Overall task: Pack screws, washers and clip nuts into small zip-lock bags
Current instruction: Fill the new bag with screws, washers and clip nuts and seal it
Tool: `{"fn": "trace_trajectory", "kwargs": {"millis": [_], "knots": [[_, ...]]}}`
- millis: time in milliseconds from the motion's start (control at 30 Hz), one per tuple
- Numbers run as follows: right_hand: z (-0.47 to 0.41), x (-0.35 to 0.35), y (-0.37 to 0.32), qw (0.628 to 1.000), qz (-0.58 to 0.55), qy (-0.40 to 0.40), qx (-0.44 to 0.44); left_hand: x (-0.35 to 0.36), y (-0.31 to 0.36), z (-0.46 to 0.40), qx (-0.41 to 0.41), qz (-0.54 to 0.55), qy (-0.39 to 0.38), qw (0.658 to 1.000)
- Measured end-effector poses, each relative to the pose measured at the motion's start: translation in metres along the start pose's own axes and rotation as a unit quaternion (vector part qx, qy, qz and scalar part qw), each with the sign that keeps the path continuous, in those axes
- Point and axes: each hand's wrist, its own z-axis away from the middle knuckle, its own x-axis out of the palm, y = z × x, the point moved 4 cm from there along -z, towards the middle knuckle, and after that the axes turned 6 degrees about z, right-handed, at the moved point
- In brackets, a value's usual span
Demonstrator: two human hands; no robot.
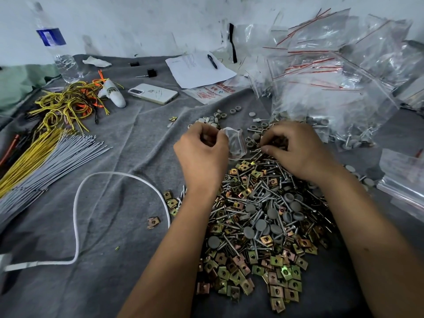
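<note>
Head view, grey cloth (110, 226) against scuffed white wall (137, 24), left fingers (213, 136) pinching bag (236, 143).

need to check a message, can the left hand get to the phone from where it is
Probably yes, but not freely. The phone lies uncovered on the grey cloth, up and left of the left hand, with only bare cloth between them. But that hand's fingers pinch a small zip-lock bag, so it would likely need to set it down first.

A makeshift hardware-packing workbench

A grey cloth (128, 157) is covering the bench; mixed fasteners (259, 216) are lying heaped; zip-lock bags (332, 72) are piling against a scuffed wall (137, 24).
</note>
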Motion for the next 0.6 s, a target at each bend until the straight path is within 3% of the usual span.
{"fn": "trace_trajectory", "kwargs": {"millis": [200,400,600], "knots": [[0.006,-0.006,-0.009,0.973,-0.219,0.065,-0.022,0.001,0.001,0.001,0.006,-0.01,-0.003,1.0],[0.003,0.009,-0.027,0.977,-0.192,0.038,-0.079,0.003,0.002,0.002,0.018,-0.021,-0.007,1.0],[0.0,-0.003,-0.009,0.957,-0.264,0.114,-0.034,0.002,0.002,0.001,0.015,-0.011,0.002,1.0]]}}
